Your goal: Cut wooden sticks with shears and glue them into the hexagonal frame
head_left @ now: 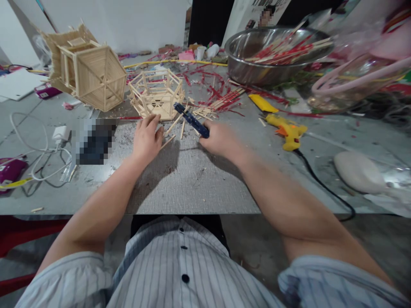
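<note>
My right hand point(218, 137) is wrapped round a dark blue tool point(192, 120), whose far end points up and left toward an open wooden stick frame point(157, 96). In front of that frame, my left hand point(147, 136) is near its lower edge with its fingers apart; whether the fingertips touch it is unclear. Loose wooden sticks point(182, 129) lie between the two hands. A larger wooden stick model point(101, 79) with a hexagonal face rests tilted at the back left.
A steel bowl point(260, 72) of red and pale sticks stands back right. On the right are a yellow glue gun point(290, 130) with a black cord and a pale rounded object point(358, 171). White cables point(41, 167) and a blurred-out dark object point(95, 141) lie left.
</note>
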`<state>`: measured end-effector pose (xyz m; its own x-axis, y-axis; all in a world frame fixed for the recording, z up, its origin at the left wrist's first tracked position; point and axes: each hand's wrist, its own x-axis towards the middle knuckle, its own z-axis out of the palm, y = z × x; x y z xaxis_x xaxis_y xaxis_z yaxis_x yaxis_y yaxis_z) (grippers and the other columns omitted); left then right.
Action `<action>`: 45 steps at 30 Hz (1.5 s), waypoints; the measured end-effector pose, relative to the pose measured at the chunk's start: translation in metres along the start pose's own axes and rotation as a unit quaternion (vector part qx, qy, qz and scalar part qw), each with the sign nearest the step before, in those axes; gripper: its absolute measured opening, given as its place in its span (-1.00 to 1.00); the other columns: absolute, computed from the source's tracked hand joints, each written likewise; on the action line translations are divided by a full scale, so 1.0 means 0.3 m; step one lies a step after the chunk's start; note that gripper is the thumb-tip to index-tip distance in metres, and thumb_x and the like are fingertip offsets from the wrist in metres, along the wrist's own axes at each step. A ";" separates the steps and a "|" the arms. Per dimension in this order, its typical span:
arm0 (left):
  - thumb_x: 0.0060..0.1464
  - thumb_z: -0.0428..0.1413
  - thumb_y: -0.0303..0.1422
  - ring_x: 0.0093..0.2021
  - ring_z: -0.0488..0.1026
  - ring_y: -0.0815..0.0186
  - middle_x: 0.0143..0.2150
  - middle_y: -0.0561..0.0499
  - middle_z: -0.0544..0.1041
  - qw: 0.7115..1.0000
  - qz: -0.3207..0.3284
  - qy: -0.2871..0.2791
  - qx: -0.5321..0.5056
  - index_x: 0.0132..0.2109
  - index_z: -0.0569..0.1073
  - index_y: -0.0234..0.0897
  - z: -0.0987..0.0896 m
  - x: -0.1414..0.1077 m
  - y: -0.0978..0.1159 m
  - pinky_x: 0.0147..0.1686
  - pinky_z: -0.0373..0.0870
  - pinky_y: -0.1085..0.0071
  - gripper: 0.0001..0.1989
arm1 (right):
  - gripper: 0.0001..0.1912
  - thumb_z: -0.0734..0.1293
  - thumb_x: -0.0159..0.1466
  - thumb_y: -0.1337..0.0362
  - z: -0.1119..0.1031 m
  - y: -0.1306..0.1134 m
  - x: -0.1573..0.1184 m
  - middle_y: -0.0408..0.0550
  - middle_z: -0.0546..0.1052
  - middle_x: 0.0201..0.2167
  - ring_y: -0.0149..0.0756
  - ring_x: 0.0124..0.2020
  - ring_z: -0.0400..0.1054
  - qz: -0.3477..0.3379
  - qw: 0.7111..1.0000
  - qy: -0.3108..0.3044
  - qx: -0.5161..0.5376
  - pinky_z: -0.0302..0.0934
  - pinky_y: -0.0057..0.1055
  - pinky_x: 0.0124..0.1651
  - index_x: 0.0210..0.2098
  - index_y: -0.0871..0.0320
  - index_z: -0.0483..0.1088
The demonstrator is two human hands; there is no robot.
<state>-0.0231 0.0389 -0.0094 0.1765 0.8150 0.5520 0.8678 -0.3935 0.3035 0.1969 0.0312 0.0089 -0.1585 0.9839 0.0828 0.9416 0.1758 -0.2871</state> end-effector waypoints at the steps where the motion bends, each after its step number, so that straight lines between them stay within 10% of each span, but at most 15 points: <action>1: 0.20 0.00 -0.31 0.04 0.42 0.14 0.05 -0.21 0.52 0.999 0.027 0.007 -0.025 0.12 0.43 -0.31 0.003 -0.006 0.003 0.04 0.32 0.23 -0.62 | -0.68 0.23 0.14 0.30 0.002 -0.003 -0.002 0.15 0.56 -0.26 -0.05 -0.25 0.42 -0.003 1.000 -0.003 0.000 0.10 -0.29 -0.32 -0.12 0.19 0.42; 8: 0.18 0.04 -0.28 -0.45 0.38 0.40 -0.42 0.01 0.52 0.994 -0.006 -0.025 -0.109 -0.10 0.50 -0.30 0.026 -0.036 0.036 -0.42 0.23 0.48 -0.75 | -0.66 0.23 0.13 0.29 0.005 -0.039 -0.027 0.18 0.55 -0.28 -0.02 -0.28 0.42 -0.035 0.999 -0.014 0.010 0.12 -0.26 -0.33 -0.11 0.18 0.42; 29: 0.25 -0.06 -0.18 -0.31 0.45 0.34 -0.38 0.00 0.51 0.973 0.004 0.049 -0.227 -0.15 0.49 -0.26 0.035 -0.036 0.043 -0.28 0.32 0.43 -0.69 | -0.53 0.23 0.12 0.30 0.021 -0.039 -0.039 0.16 0.53 -0.08 0.02 -0.07 0.39 -0.070 0.994 0.014 0.085 0.20 -0.19 -0.14 0.05 0.13 0.31; 45: 0.14 -0.01 0.10 -0.51 0.25 0.42 -0.55 0.07 0.34 0.939 -0.003 -0.031 -0.342 -0.34 0.47 -0.25 -0.018 -0.004 0.058 -0.52 0.19 0.47 -0.51 | -0.45 0.22 0.09 0.30 0.042 -0.009 -0.023 0.19 0.47 0.00 0.02 0.03 0.34 -0.118 0.986 0.033 0.112 0.18 -0.14 0.01 0.09 0.20 0.26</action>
<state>-0.0108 0.0290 -0.0007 0.2170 0.8328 0.5093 0.3713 -0.5529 0.7460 0.1919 0.0244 -0.0029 -0.3384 0.9121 0.2313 0.7903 0.4089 -0.4563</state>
